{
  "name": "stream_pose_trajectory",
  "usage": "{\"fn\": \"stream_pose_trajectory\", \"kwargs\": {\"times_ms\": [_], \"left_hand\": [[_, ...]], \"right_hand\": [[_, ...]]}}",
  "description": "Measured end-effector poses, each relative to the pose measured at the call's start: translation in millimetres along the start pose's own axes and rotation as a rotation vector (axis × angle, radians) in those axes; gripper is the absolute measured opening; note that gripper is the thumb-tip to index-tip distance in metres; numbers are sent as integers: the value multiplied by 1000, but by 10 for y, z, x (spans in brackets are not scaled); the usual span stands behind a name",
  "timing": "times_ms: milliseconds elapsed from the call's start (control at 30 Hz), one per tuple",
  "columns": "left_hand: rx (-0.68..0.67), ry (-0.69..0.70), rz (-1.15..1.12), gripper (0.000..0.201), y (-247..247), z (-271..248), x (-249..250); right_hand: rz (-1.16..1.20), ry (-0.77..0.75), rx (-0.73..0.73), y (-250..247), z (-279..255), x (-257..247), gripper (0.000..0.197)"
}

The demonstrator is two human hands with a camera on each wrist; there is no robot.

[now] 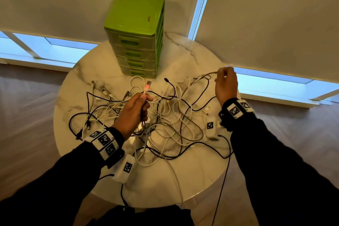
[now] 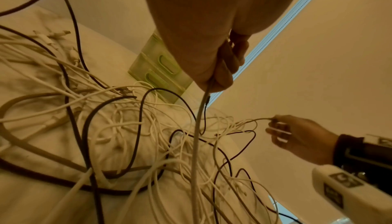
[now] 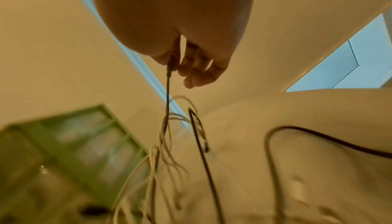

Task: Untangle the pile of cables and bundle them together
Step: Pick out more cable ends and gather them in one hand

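A tangle of white and black cables (image 1: pixel 165 115) (image 2: pixel 131 127) sprawls across the round marble table (image 1: pixel 183 180). My left hand (image 1: pixel 139 104) (image 2: pixel 214 69) is raised over the pile's middle and grips a white cable just below its pink USB plug (image 1: pixel 147 86); that cable (image 2: pixel 196 143) hangs down from my fist into the heap. My right hand (image 1: pixel 224 79) (image 3: pixel 178 66) (image 2: pixel 277 127) is lifted at the table's far right and pinches the end of a thin cable (image 1: pixel 205 76) (image 3: pixel 168 93), pulling it up out of the tangle.
A green drawer tower (image 1: pixel 137 36) (image 2: pixel 161 69) (image 3: pixel 63 143) stands at the table's far edge, close behind the pile. Loose plug ends (image 1: pixel 104 91) lie at the far left. Roller blinds (image 1: pixel 275 14) and bright windows surround the table, with wooden floor (image 1: pixel 27 115) below.
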State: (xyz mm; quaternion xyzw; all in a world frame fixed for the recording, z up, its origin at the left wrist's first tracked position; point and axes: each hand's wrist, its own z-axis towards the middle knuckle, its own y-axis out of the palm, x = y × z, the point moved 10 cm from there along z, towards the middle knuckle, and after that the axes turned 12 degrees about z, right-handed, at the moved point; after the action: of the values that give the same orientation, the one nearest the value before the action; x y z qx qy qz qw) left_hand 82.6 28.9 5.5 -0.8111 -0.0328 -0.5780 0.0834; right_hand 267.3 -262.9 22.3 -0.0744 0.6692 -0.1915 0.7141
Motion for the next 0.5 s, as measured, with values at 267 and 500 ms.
{"fn": "stream_pose_trajectory", "kwargs": {"times_ms": [267,500], "left_hand": [[13,104,-225,18,-65,-48,443],[-99,298,61,38,-121,-307,809]], "right_hand": [[675,79,-393,470,-632,-1263,16],[621,128,-677,1093,-1639,-1255,17]]}}
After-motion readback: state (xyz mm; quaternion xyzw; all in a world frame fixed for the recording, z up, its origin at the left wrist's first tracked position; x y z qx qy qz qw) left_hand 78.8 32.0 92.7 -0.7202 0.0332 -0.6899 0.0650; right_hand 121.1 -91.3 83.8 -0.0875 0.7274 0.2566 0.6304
